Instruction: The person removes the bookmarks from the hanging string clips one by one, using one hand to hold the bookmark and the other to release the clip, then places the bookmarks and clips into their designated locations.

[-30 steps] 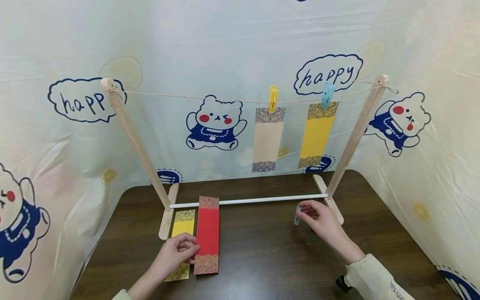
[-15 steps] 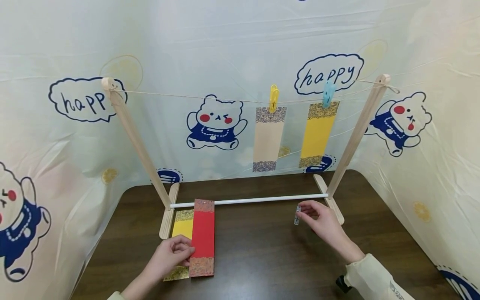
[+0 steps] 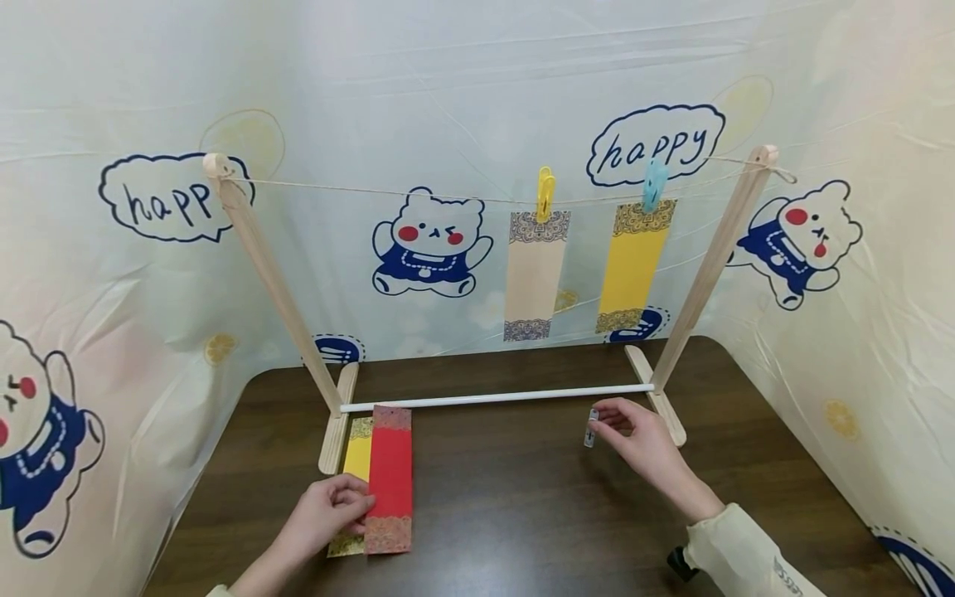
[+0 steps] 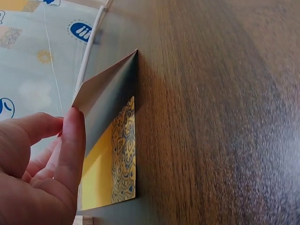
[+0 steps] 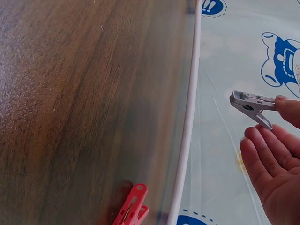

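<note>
My left hand (image 3: pixel 326 512) pinches the left edge of a red bookmark (image 3: pixel 391 477) with patterned ends. The left wrist view shows the bookmark's shaded underside (image 4: pixel 105 96) tilted up over a yellow bookmark (image 3: pixel 358 458), which lies on the table and is partly covered. Over the table on the right, my right hand (image 3: pixel 639 438) pinches a grey clothespin (image 5: pixel 251 103) by its handle end, between thumb and fingers. A red clothespin (image 5: pixel 132 205) lies on the table near the bottom of the right wrist view; the head view does not show it.
A wooden stand with a left post (image 3: pixel 279 290), a right post (image 3: pixel 712 274) and a white crossbar (image 3: pixel 507 398) spans the table. From its string (image 3: pixel 321 187), a yellow clothespin (image 3: pixel 545 192) holds a beige bookmark (image 3: pixel 535 274) and a blue one (image 3: pixel 653 184) a yellow bookmark (image 3: pixel 636 269).
My left hand has moved left and slightly toward me with the red bookmark, which now covers more of the yellow one on the table. The right hand has stayed in place with the grey clothespin.
</note>
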`<state>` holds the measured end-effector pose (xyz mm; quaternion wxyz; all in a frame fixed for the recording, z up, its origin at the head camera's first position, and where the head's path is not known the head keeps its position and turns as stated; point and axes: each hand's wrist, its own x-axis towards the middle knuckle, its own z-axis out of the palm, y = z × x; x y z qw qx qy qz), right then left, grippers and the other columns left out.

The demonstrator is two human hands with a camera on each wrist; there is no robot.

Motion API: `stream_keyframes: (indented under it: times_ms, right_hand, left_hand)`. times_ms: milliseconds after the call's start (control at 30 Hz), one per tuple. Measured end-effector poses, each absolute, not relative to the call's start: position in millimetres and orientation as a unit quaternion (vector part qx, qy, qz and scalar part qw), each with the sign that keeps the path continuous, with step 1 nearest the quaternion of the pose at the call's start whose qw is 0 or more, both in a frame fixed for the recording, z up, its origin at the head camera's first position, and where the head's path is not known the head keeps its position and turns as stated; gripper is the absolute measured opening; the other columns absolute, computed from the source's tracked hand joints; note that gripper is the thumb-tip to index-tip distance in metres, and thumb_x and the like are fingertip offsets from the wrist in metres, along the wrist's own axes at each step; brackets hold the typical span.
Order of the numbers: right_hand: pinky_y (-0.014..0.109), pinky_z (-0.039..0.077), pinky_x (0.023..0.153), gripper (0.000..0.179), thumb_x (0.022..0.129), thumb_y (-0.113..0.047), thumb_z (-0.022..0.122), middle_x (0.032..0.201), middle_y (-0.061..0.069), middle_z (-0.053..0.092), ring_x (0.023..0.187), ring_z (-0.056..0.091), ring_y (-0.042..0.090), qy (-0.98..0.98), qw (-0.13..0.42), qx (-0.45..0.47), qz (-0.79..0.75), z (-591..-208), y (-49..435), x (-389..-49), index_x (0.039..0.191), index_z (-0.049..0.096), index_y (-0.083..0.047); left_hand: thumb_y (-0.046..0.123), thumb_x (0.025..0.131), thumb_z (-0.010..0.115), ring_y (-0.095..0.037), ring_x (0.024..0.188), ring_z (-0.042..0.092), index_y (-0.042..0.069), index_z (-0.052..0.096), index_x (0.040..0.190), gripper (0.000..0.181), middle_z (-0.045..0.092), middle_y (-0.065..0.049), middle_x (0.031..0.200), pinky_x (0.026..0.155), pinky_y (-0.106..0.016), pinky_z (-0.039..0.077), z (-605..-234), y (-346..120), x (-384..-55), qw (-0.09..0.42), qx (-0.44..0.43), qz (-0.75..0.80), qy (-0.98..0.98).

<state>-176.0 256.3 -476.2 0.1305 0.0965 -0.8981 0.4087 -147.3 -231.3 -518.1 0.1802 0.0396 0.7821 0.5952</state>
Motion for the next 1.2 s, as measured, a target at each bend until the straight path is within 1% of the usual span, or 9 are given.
stream_keyframes:
  times_ms: [267, 400, 667, 900, 1200]
  right_hand:
    - [0.027, 0.059, 0.077, 0.021, 0.092, -0.014, 0.081, 0.095, -0.002, 0.074, 0.087, 0.069, 0.012, -0.901, 0.124, 0.086, 0.408, -476.1, 255.8, -175.6, 0.111, 0.074, -0.009]
    - [0.027, 0.059, 0.078, 0.021, 0.093, -0.015, 0.081, 0.096, -0.002, 0.074, 0.088, 0.069, 0.013, -0.901, 0.118, 0.082, 0.409, -476.5, 256.1, -175.0, 0.112, 0.074, -0.009]
    - [0.029, 0.059, 0.079, 0.022, 0.093, -0.016, 0.08, 0.097, -0.001, 0.074, 0.09, 0.07, 0.015, -0.902, 0.116, 0.079, 0.409, -476.8, 257.5, -175.1, 0.113, 0.073, -0.009]
    - [0.028, 0.059, 0.079, 0.024, 0.093, -0.016, 0.08, 0.097, -0.001, 0.074, 0.09, 0.069, 0.014, -0.901, 0.121, 0.082, 0.409, -477.9, 259.0, -174.9, 0.114, 0.073, -0.006]
    - [0.029, 0.059, 0.079, 0.022, 0.094, -0.016, 0.08, 0.097, -0.001, 0.074, 0.09, 0.069, 0.015, -0.902, 0.115, 0.077, 0.41, -479.1, 258.3, -173.7, 0.113, 0.074, -0.008]
  left_hand:
    - [0.005, 0.097, 0.071, -0.017, 0.07, 0.071, -0.013, 0.065, 0.108, 0.022, 0.074, -0.01, 0.085, 0.065, -0.033, 0.063, -523.8, -237.9, -149.3, 0.178, 0.021, 0.568, 0.804]
    - [0.006, 0.096, 0.072, -0.019, 0.069, 0.071, -0.012, 0.066, 0.108, 0.023, 0.075, -0.011, 0.085, 0.064, -0.033, 0.063, -523.7, -238.1, -150.3, 0.168, 0.023, 0.552, 0.816]
    - [0.007, 0.095, 0.074, -0.022, 0.066, 0.071, -0.009, 0.067, 0.104, 0.019, 0.073, -0.007, 0.077, 0.059, -0.032, 0.062, -520.3, -236.9, -151.1, 0.147, 0.02, 0.518, 0.842]
    - [0.005, 0.094, 0.075, -0.021, 0.063, 0.07, -0.007, 0.068, 0.102, 0.016, 0.071, -0.004, 0.075, 0.056, -0.031, 0.061, -519.3, -236.1, -150.6, 0.13, 0.013, 0.49, 0.862]
    - [0.003, 0.094, 0.074, -0.02, 0.063, 0.069, -0.009, 0.066, 0.105, 0.018, 0.069, -0.006, 0.074, 0.056, -0.033, 0.062, -519.3, -238.0, -153.2, 0.149, -0.007, 0.502, 0.852]
